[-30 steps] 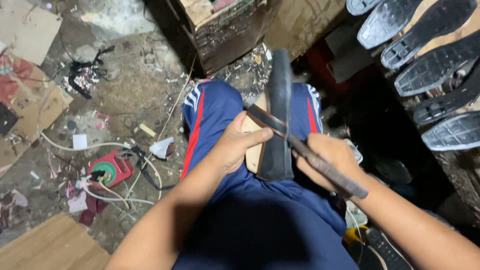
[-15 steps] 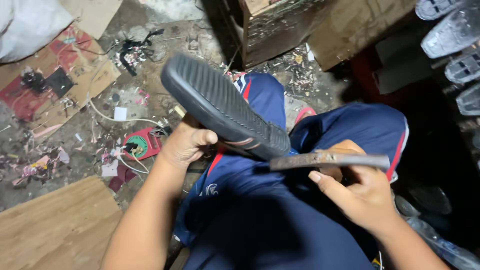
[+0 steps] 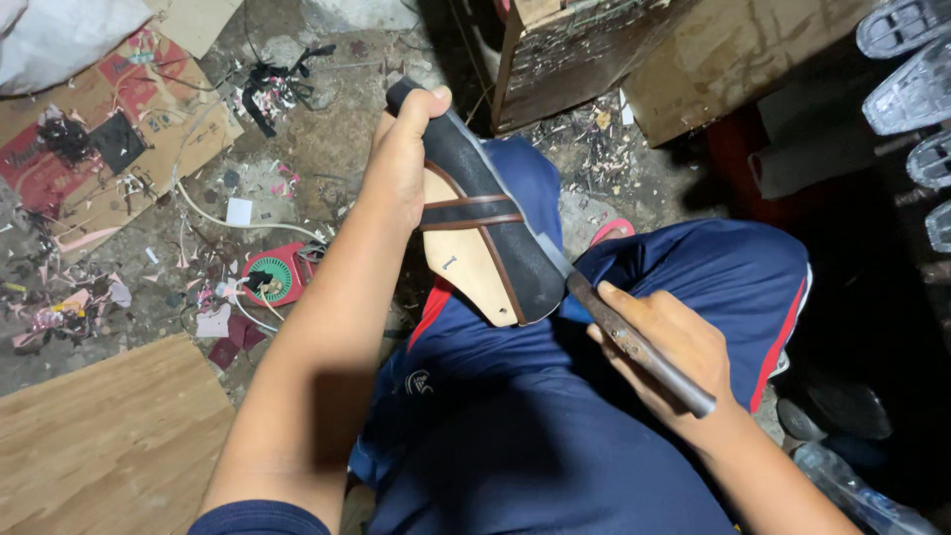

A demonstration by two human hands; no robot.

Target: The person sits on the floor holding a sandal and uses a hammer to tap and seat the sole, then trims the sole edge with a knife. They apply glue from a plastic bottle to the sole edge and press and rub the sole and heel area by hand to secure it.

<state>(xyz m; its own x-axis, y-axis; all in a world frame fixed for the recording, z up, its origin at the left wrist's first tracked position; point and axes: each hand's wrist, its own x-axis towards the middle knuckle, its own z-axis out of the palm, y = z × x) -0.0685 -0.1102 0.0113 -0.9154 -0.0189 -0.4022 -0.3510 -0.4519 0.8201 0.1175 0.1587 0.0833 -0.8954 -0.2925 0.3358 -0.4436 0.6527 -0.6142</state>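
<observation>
Sandal (image 3: 485, 233), black-soled with a tan insole and crossed brown straps, sits tilted over the person's lap in blue trousers (image 3: 555, 426). Around it lie a littered floor, a red round device (image 3: 272, 277) with white cable, a wooden board (image 3: 99, 446), a dark wooden crate (image 3: 584, 50) and a row of black soles (image 3: 911, 69) at the right. The left hand (image 3: 401, 159) reaches forward and clamps the sandal's far end, thumb on top. The right hand (image 3: 674, 347) is closed round a knife (image 3: 634, 342) whose blade lies against the sole's edge. The sandal's long axis runs from upper left, away from the person, down to lower right.
</observation>
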